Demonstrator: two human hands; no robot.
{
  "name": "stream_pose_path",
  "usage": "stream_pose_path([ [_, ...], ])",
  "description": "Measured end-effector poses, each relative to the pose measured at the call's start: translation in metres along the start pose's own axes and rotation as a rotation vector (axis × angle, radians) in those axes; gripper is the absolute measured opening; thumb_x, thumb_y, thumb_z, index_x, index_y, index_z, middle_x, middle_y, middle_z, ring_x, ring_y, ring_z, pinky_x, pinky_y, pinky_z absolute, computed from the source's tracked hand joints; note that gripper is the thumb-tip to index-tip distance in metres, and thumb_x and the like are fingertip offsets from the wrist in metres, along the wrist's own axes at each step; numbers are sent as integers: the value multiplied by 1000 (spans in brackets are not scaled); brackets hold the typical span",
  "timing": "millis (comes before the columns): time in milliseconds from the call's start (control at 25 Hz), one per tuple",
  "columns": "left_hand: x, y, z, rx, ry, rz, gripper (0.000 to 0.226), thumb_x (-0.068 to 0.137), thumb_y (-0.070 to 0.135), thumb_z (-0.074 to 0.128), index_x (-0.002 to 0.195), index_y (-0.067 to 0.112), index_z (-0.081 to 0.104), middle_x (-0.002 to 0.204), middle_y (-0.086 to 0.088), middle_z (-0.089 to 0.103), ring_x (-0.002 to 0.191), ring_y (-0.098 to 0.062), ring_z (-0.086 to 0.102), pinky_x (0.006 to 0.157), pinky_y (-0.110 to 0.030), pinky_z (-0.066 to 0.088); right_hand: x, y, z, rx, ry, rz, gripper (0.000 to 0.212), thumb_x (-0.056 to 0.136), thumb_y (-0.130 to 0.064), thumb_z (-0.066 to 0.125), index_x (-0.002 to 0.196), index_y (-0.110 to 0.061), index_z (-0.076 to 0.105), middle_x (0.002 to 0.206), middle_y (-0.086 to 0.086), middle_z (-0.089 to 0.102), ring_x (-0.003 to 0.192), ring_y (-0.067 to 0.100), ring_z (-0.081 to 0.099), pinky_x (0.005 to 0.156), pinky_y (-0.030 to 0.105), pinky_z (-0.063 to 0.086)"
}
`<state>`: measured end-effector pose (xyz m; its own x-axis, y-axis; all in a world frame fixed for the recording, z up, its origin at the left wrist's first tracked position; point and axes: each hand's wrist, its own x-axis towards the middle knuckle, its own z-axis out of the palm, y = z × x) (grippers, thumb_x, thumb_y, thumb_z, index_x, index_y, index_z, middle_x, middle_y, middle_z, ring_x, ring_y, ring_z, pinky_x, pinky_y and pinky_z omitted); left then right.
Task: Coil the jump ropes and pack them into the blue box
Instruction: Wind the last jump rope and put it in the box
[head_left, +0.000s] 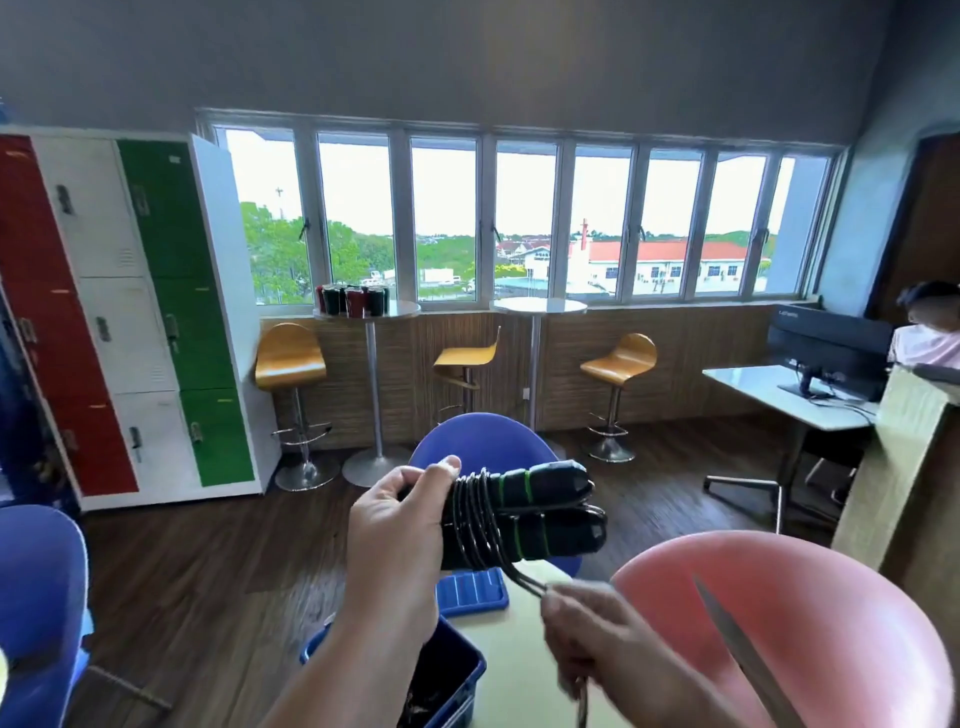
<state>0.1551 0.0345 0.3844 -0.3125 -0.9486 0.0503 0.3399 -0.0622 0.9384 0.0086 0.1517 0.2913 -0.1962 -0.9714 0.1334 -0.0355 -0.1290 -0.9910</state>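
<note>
Head camera view: the left hand (400, 525) is raised in front of the person and grips the jump rope (524, 514) at one end of its two black handles (550, 488). The handles lie side by side and point away from the palm toward the right. The thumb sits on top and the fingers are curled under the bundle. The black cord (475, 519) is wound in many turns around both handles, just beside the fingers.

From the bundle a free stretch of cord runs down to the right hand (587, 634), which is lower and nearer to the person. This hand is a little blurred, but its fingers are closed on the cord, and a short piece hangs below it.

Under the left forearm stands the blue box (470, 693) on the pale tabletop (514, 675); something dark lies inside, I cannot tell what. The blue lid (472, 590) lies on the tabletop directly under the bundle, between both hands.

Right of the right hand there is the back of a pink chair (805, 597). Beyond the left hand stands a blue chair (478, 441), and far to its left, coloured lockers (156, 312).
</note>
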Motion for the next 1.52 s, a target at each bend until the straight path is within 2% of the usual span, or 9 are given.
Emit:
stream_pose_path([
  [240, -8, -12, -12, 398, -189, 98, 35, 86, 26, 75, 60, 15, 55, 57, 1, 52, 53, -16, 50, 54, -30, 46, 31, -65, -32, -437, -123, 76, 20, 84, -21, 68, 67, -13, 61, 60, 1, 47, 53, 13, 41, 52, 29, 36],
  [440, 0, -33, -18, 917, -75, 424, 30, 82, 40, 73, 64, 20, 61, 55, 8, 62, 59, -13, 61, 58, -31, 49, 52, -124, -6, -925, -68, 233, 32, 92, -30, 63, 67, -12, 71, 62, 2, 54, 56, 18, 51, 51, 26, 45],
  [720, 20, -46, -29, 621, 215, 295, 32, 84, 41, 76, 64, 20, 62, 47, 8, 56, 50, -15, 54, 55, -28, 38, 2, -46, 63, -355, 156, 54, 36, 103, -24, 50, 71, -11, 59, 51, 3, 51, 38, 19, 45, 38, 33, 45],
  [880, 11, -52, -20, 253, 163, 4, 36, 85, 30, 79, 64, 14, 55, 53, 2, 50, 49, -17, 45, 53, -28, 40, -14, 18, 74, 60, 167, -33, 36, 99, -35, 48, 69, -19, 58, 43, 5, 43, 35, 18, 34, 48, 36, 45],
  [1040, -4, -47, -18, 11, -31, -240, 29, 88, 22, 75, 68, 19, 56, 62, -2, 58, 49, -16, 54, 39, -26, 45, -20, 52, 32, 151, 15, 60, 48, 82, -56, 77, 65, -18, 54, 49, 0, 38, 42, 13, 35, 53, 34, 42],
  [1120, -10, -47, -20, 59, -131, -265, 27, 88, 21, 74, 68, 19, 56, 63, -3, 58, 49, -17, 54, 43, -28, 49, -10, 40, -4, 43, -31, 76, 39, 73, -37, 84, 67, -11, 56, 54, 2, 40, 48, 13, 37, 53, 32, 40],
  [1240, -6, -54, -27, 211, -224, -232, 30, 88, 21, 74, 65, 17, 56, 61, -6, 52, 46, -20, 49, 46, -28, 47, 20, -11, -31, -304, -192, 129, 22, 85, -16, 66, 72, 0, 61, 65, 9, 51, 59, 18, 46, 56, 35, 39],
  [1360, 8, -56, -34, 561, -273, -23, 32, 80, 33, 75, 61, 17, 56, 53, 2, 50, 48, -17, 46, 50, -30, 42, 43, -57, -25, -696, -294, 311, 27, 96, -21, 61, 70, -15, 66, 58, -4, 48, 52, 10, 44, 52, 29, 46],
  [1520, 12, -60, -40, 983, -197, 258, 31, 80, 42, 72, 63, 20, 59, 50, 10, 55, 55, -15, 55, 55, -29, 39, 51, -91, -2, -902, -231, 477, 31, 97, -29, 59, 71, -13, 66, 56, -3, 46, 49, 15, 41, 49, 24, 49],
])
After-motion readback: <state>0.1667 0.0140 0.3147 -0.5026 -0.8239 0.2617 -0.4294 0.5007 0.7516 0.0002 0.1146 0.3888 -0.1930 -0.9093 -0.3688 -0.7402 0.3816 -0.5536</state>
